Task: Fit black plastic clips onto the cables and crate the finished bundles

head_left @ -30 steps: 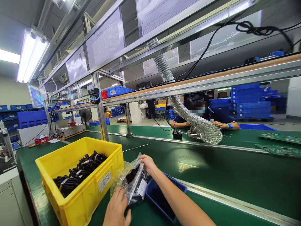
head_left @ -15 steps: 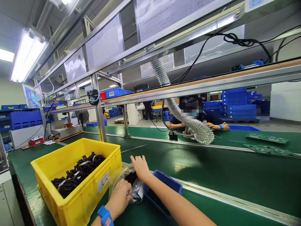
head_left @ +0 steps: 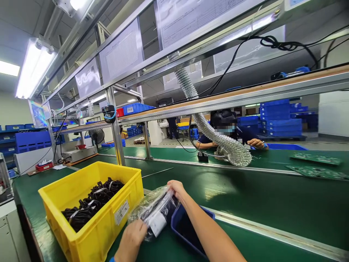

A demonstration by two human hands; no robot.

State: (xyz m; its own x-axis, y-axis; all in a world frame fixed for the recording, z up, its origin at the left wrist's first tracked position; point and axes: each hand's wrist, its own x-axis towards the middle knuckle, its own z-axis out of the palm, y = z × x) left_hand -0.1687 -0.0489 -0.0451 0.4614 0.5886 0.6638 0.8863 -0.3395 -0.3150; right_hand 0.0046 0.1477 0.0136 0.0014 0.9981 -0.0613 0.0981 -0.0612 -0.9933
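Right hand (head_left: 177,191) pinches far corner of clear, crinkled plastic bag (head_left: 152,210) with dark contents, white rectangular label (head_left: 158,223); left hand (head_left: 131,236) grasps near edge. Bag sits between yellow rectangular plastic bin (head_left: 100,231) and dark-blue plastic tray (head_left: 209,214), over green worktop (head_left: 253,203). Probably light; film limp, slippery, tearable; contents likely firmer. Best hold: both ends, gripping contents through film.

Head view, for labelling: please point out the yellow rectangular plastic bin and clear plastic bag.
Yellow rectangular plastic bin (head_left: 100,235): head view, right side wall.
Clear plastic bag (head_left: 155,213): head view, near its middle.
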